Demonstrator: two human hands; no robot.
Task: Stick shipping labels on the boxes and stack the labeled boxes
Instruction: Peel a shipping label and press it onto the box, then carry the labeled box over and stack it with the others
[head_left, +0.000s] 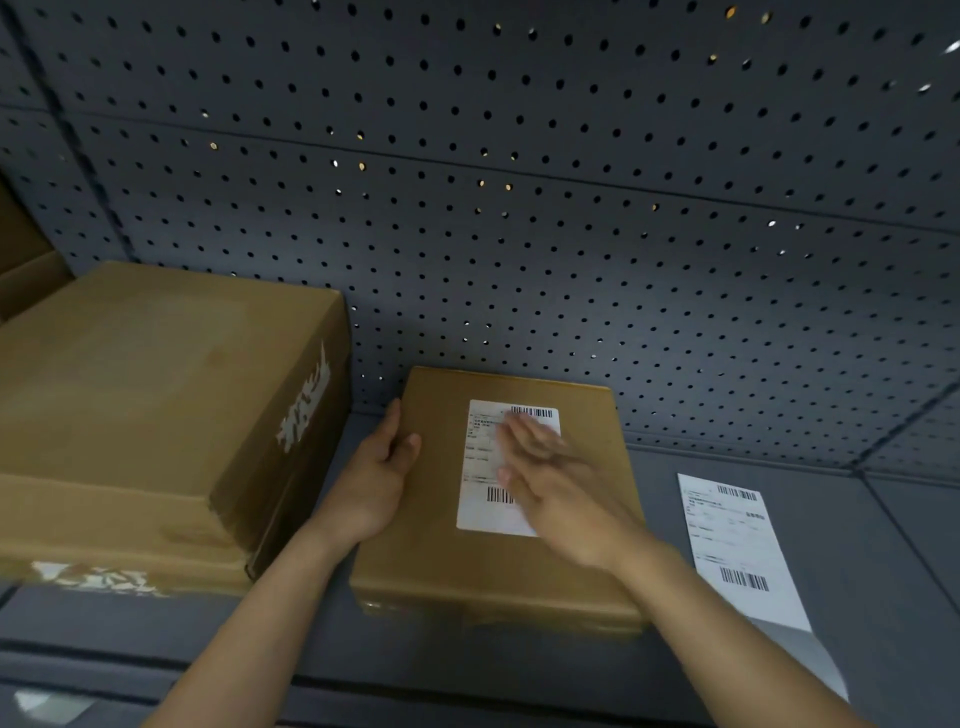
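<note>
Two hands reach in over the front edge of the dark grey bench (857, 571) onto a small cardboard box (441, 561) that sits flat near the middle. The left hand (376, 478) lies against the box's left edge, fingers straight along the side and thumb resting on top. The right hand (550, 493) is flat and open, blurred, with its fingers spread across a white shipping label (485, 467) that lies on the box's top face; it grips nothing. Just to the right of the box, a second label (737, 540) lies loose on the bench, apart from the box. To the left stands a larger cardboard box (156, 374) with torn white tape on its side, near the left hand. Behind everything rises a grey pegboard wall (519, 208).
</note>
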